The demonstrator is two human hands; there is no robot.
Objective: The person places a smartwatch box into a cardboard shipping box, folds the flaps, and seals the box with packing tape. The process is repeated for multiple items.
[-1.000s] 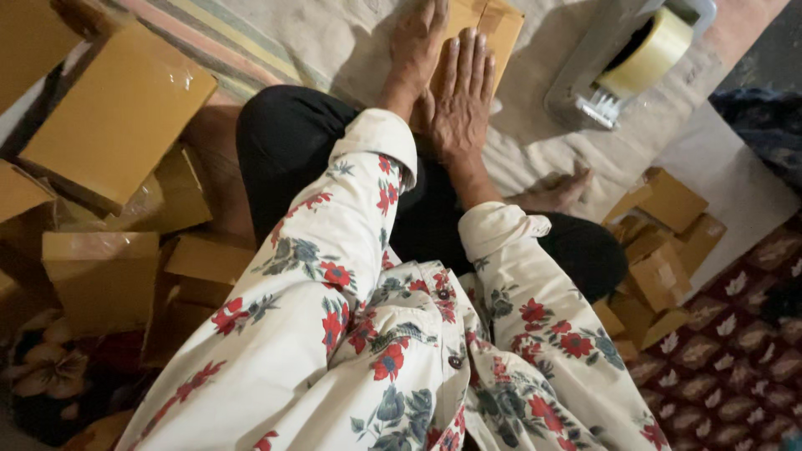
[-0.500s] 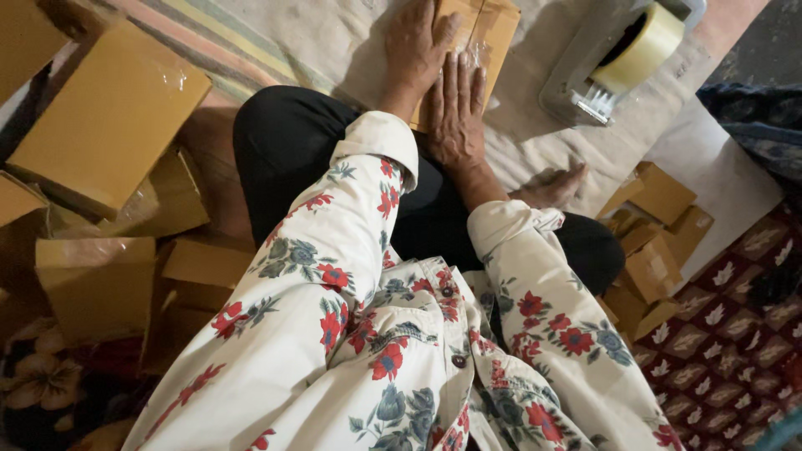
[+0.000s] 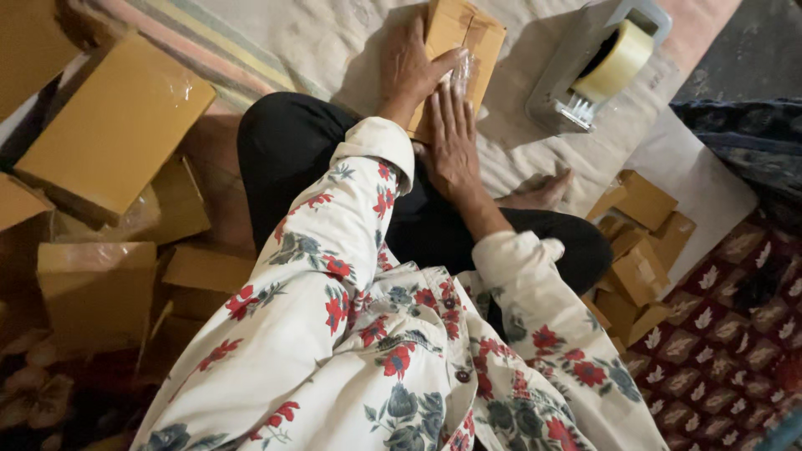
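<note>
A: Our left hand [image 3: 413, 71] has shifted, fingers now curled over the small brown cardboard box [image 3: 462, 50] left of the grey tape dispenser [image 3: 585, 79].

B: Our right hand [image 3: 453, 134] stays spread flat on its taped seam.

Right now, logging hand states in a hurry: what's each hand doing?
Left hand: closed around the cardboard box, holding it.
Right hand: open, flat against the box's side.

Cream quilted floor mat [image 3: 334, 33], red patterned rug [image 3: 735, 334]
</note>
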